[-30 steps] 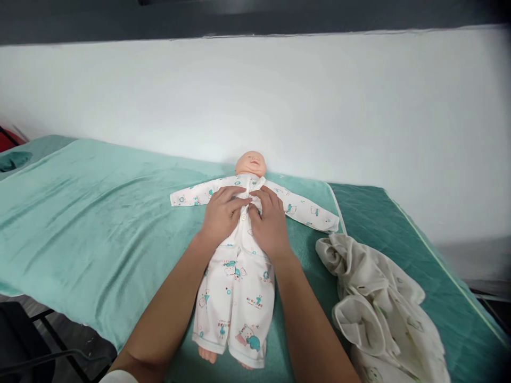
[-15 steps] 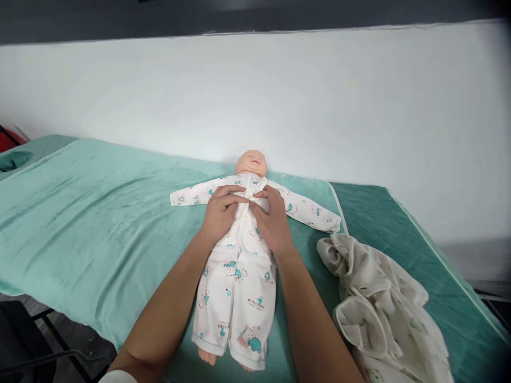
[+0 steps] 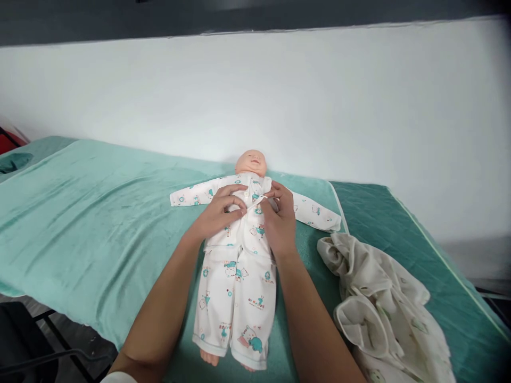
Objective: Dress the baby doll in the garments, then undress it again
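A baby doll (image 3: 251, 162) lies on its back, arms spread to both sides. It wears a white baby shirt (image 3: 255, 230) and white trousers (image 3: 252, 303), both with teal and pink animal prints. Over the chest, my right hand (image 3: 280, 218) pinches the front edge of the shirt and holds it a little raised. My left hand (image 3: 221, 210) is on the shirt's other side, thumb and index finger closed at the cloth near the front opening. A small button shows just below the collar. Only the doll's toes stick out of the trouser legs.
A crumpled cream cloth (image 3: 383, 303) lies at the right. Under the doll spreads a light teal blanket (image 3: 104, 213), over a darker green quilted cover (image 3: 371, 213). Behind rises a white wall (image 3: 255, 96). A black chair (image 3: 24, 340) stands at the lower left.
My right hand has moved slightly right, drawing the shirt's front edge outward, so more of the chest front shows. My left hand has shifted slightly, its thumb and index finger now together.
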Tool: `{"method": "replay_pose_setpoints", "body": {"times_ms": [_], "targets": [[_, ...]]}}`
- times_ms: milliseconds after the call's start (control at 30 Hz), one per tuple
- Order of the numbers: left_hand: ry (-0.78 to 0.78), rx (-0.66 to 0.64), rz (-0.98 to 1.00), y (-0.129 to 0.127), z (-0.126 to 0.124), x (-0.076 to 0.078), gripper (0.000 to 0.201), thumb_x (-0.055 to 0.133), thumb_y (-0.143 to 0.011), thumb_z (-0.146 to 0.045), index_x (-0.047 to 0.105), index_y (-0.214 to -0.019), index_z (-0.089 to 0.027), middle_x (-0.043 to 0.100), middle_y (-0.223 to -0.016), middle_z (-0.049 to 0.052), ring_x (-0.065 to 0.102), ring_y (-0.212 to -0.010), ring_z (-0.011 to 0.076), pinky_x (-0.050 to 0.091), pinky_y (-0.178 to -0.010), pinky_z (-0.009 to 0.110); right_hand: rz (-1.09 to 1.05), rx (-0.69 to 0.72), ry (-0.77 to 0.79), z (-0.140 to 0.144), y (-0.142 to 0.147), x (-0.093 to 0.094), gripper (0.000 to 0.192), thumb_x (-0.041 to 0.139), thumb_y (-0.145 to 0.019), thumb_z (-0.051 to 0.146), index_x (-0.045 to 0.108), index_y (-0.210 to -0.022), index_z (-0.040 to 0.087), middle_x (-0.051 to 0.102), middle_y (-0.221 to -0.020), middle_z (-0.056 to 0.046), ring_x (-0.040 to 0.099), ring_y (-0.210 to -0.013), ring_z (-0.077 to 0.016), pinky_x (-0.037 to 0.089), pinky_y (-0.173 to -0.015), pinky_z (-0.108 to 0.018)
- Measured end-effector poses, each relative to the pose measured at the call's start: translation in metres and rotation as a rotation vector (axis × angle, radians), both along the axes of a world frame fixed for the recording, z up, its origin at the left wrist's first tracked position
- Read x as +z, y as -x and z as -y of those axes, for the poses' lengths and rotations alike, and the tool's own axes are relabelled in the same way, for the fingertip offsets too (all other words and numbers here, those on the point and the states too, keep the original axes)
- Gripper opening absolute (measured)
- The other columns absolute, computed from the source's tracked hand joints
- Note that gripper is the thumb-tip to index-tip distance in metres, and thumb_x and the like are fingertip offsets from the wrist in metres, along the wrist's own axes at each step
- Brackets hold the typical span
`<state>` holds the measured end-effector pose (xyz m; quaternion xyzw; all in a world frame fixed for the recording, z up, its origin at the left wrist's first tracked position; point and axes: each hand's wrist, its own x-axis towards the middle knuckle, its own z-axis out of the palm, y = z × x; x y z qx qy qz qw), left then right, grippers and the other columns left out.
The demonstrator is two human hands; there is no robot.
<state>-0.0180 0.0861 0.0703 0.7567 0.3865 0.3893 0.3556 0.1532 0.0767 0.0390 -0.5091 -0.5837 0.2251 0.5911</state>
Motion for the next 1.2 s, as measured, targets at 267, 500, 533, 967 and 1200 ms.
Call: {"method": "replay_pose_setpoints", "body": {"times_ms": [267, 500, 533, 967, 1200], "targets": [[0.062, -0.183, -0.02, 0.015, -0.004, 0.002, 0.007, 0.066, -0.087, -0.03, 0.066, -0.084, -0.024, 0.041, -0.155, 0.001, 0.028, -0.149, 0.0252, 0.042, -0.11, 0.041, 0.05, 0.045, -0.001, 0.004, 0.001, 0.008, 0.009, 0.057, -0.088, 0.028, 0.06, -0.096, 0.025, 0.048, -0.142, -0.005, 0.04, -0.139, -0.022, 0.029, -0.118, -0.047], [0.094, -0.191, 0.032, 0.017, -0.007, -0.001, 0.018, 0.071, -0.083, -0.037, 0.064, -0.079, -0.021, 0.043, -0.155, 0.003, 0.029, -0.148, 0.0254, 0.033, -0.117, 0.044, 0.303, 0.18, -0.065, 0.005, -0.005, 0.007, 0.01, 0.057, -0.093, 0.034, 0.062, -0.098, 0.027, 0.042, -0.151, -0.002, 0.031, -0.144, -0.0226, 0.025, -0.119, -0.049], [0.095, -0.185, 0.031, 0.016, -0.007, -0.002, 0.019, 0.071, -0.083, -0.038, 0.064, -0.078, -0.021, 0.043, -0.154, 0.003, 0.03, -0.148, 0.0256, 0.033, -0.117, 0.044, 0.314, 0.188, -0.058, 0.005, -0.006, 0.007, 0.01, 0.057, -0.093, 0.035, 0.062, -0.096, 0.027, 0.042, -0.151, -0.002, 0.031, -0.144, -0.0229, 0.025, -0.119, -0.049], [0.091, -0.197, 0.018, 0.018, -0.007, 0.001, 0.009, 0.064, -0.085, -0.026, 0.067, -0.079, -0.021, 0.044, -0.153, 0.003, 0.032, -0.147, 0.0268, 0.036, -0.115, 0.044, 0.449, 0.423, 0.067, 0.005, -0.023, 0.016, 0.009, 0.061, -0.09, 0.035, 0.059, -0.095, 0.028, 0.032, -0.159, 0.003, 0.013, -0.153, -0.0247, 0.016, -0.123, -0.054], [0.054, -0.207, -0.005, 0.017, -0.007, 0.001, 0.007, 0.063, -0.085, -0.022, 0.066, -0.078, -0.021, 0.044, -0.153, 0.001, 0.03, -0.148, 0.026, 0.032, -0.118, 0.044, 0.41, 0.498, 0.065, 0.002, -0.028, 0.014, 0.009, 0.059, -0.091, 0.031, 0.062, -0.099, 0.029, 0.03, -0.16, 0.004, 0.01, -0.154, -0.0236, 0.013, -0.124, -0.055]]}}
